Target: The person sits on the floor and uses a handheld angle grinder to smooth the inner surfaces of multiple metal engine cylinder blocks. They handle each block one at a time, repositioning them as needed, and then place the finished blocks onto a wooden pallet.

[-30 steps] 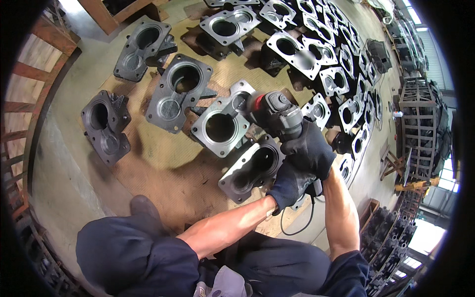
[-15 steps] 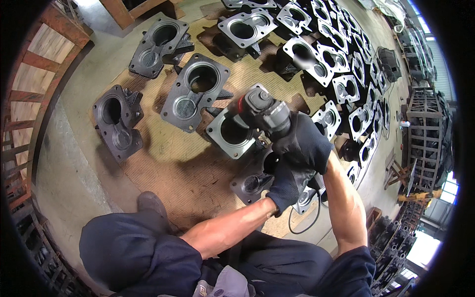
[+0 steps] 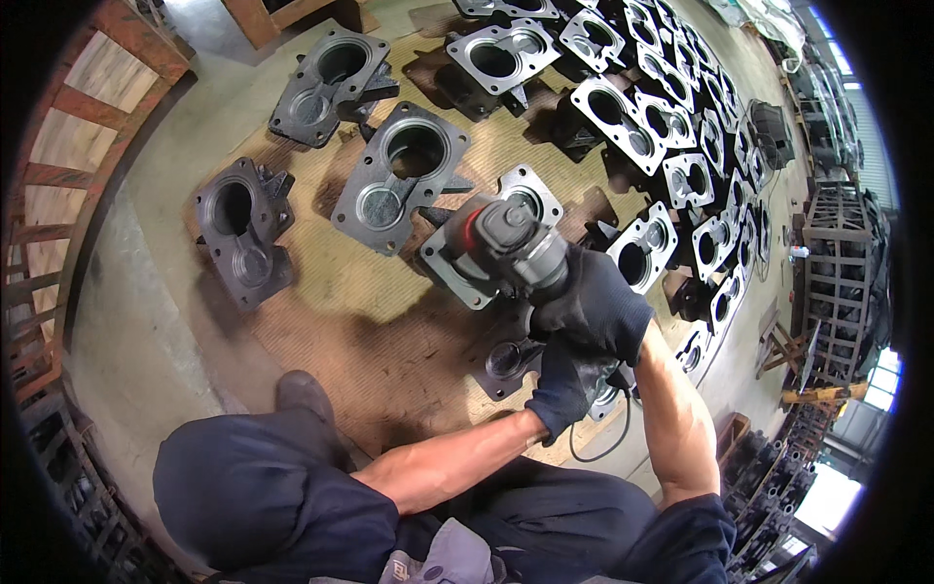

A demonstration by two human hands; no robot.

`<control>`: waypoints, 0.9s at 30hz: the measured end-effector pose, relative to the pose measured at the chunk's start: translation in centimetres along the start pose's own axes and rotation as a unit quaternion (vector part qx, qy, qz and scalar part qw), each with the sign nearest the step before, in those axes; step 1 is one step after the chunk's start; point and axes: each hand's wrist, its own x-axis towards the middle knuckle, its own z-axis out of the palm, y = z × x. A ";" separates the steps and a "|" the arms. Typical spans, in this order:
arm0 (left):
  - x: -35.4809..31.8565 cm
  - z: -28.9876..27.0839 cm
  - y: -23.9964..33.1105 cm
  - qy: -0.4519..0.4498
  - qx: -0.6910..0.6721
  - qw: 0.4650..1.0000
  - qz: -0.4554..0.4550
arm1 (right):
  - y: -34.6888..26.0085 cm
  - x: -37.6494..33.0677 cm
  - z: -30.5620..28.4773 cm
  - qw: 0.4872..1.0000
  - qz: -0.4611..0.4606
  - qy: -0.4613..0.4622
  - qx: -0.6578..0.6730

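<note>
Black-gloved, my left hand (image 3: 567, 384) closes round the rear of a power tool that looks like an angle grinder (image 3: 525, 243), near its black cord (image 3: 623, 428). My right hand (image 3: 605, 304), also gloved, wraps the tool's body closer to its head. The head is over the machined top face of a metal casting (image 3: 465, 284) and covers much of its large bore. The disc is hidden beneath the head, so contact cannot be told. Another casting (image 3: 504, 360) sits just below, partly behind the tool and my hands.
Darker castings (image 3: 404, 165) with two round openings stand on a ribbed brown sheet (image 3: 331, 341) to the left. Rows of shinier castings (image 3: 623, 122) fill the far right. An orange-brown rack (image 3: 73, 175) borders the left; metal cages (image 3: 835, 253) stand right. My shoe (image 3: 302, 391) rests on the sheet.
The grinder has shifted left across the casting's face and now covers the bore that was exposed. Both hands keep their hold. The view has turned slightly, so the castings appear further right.
</note>
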 end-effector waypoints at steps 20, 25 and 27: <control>4.6 -0.6 1.0 -0.170 0.174 0.969 0.043 | 0.6 1.7 -2.1 0.994 -0.015 0.090 0.053; 6.6 2.6 5.6 -0.162 0.294 0.942 -0.020 | 6.3 4.4 -4.6 0.940 -0.193 0.121 -0.253; 6.1 -0.6 0.9 -0.155 0.138 0.978 0.023 | 3.4 3.4 -2.1 0.980 -0.148 0.090 -0.096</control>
